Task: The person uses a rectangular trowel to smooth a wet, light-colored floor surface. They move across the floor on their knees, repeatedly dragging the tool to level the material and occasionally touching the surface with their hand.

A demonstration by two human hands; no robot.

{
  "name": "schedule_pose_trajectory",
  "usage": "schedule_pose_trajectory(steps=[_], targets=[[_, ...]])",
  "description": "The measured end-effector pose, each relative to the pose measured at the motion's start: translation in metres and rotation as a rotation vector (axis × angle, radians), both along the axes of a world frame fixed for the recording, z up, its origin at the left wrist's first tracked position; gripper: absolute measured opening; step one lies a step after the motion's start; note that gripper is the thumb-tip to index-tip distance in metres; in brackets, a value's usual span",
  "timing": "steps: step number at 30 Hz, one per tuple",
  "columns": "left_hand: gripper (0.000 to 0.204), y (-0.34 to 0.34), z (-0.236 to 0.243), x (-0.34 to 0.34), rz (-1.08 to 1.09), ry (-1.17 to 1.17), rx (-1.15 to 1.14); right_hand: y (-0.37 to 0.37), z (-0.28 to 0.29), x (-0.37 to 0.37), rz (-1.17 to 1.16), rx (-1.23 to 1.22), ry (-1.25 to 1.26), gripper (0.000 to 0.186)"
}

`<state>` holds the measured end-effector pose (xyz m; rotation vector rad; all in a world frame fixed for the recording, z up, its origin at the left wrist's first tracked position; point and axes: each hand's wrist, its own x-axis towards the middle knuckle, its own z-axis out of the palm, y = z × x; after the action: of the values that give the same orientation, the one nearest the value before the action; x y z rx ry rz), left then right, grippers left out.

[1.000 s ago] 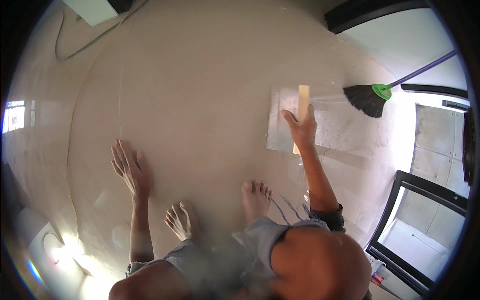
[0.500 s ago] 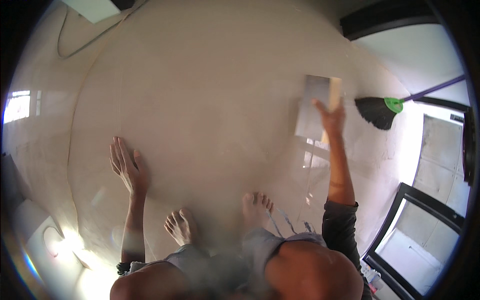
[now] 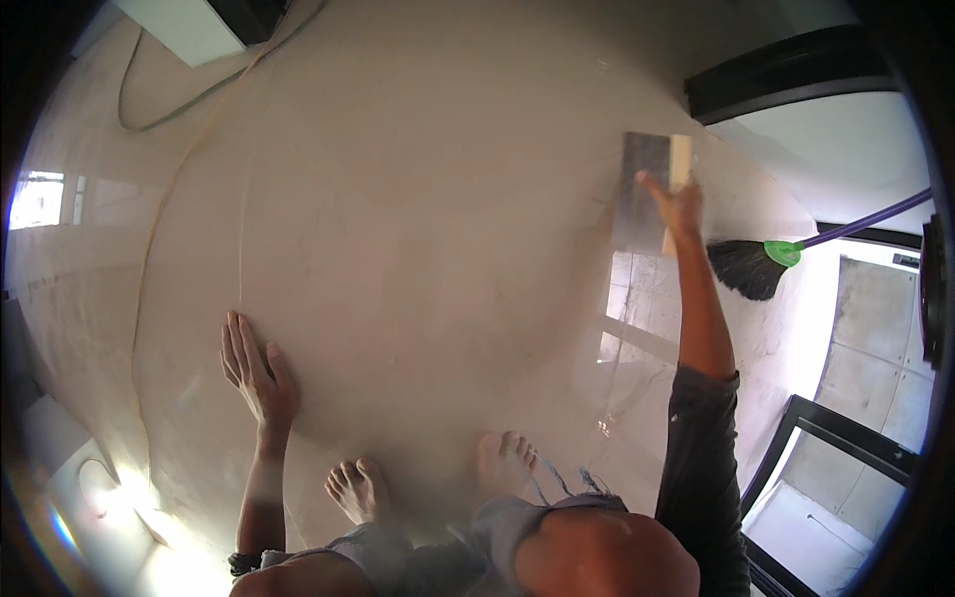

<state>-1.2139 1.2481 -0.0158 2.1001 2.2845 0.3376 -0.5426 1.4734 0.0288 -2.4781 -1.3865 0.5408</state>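
Observation:
My left hand lies flat on the smooth beige floor, fingers stretched out and holding nothing. With my right arm reached forward, my right hand grips a wide flat scraper. It has a dark rectangular blade and a pale wooden strip along its right long edge. My thumb rests across the blade; the other fingers are largely hidden at the strip. The blade lies on or just over the floor; I cannot tell which. Close by on the right is the black-bristled broom head.
The broom's purple handle runs toward the right edge. A black-edged white panel stands far right, a black-framed door near right. Cables cross the floor at left, below a white box. My bare feet are near me.
My right hand has pushed the scraper farther away across the floor, past the broom's bristles. My view has shifted forward, so floor, feet and broom sit lower. My left hand stays in place.

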Motion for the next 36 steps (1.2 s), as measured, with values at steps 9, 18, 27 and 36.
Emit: schedule_pose_trajectory(steps=[9,18,27,36], targets=[[0.059,0.010,0.000,0.010,-0.005,-0.012,0.000,0.083,0.013,0.012,0.123,0.058,-0.098,0.116],[0.060,0.001,0.006,0.008,0.007,-0.010,-0.053,0.153,-0.020,0.019,0.147,0.177,-0.127,0.105],[0.061,0.007,0.005,0.008,0.010,-0.026,-0.080,0.193,-0.026,0.038,0.143,0.061,-0.470,0.117],[0.061,0.001,0.012,0.007,0.016,-0.047,-0.119,0.175,0.004,0.040,0.067,0.064,-0.248,0.100]])
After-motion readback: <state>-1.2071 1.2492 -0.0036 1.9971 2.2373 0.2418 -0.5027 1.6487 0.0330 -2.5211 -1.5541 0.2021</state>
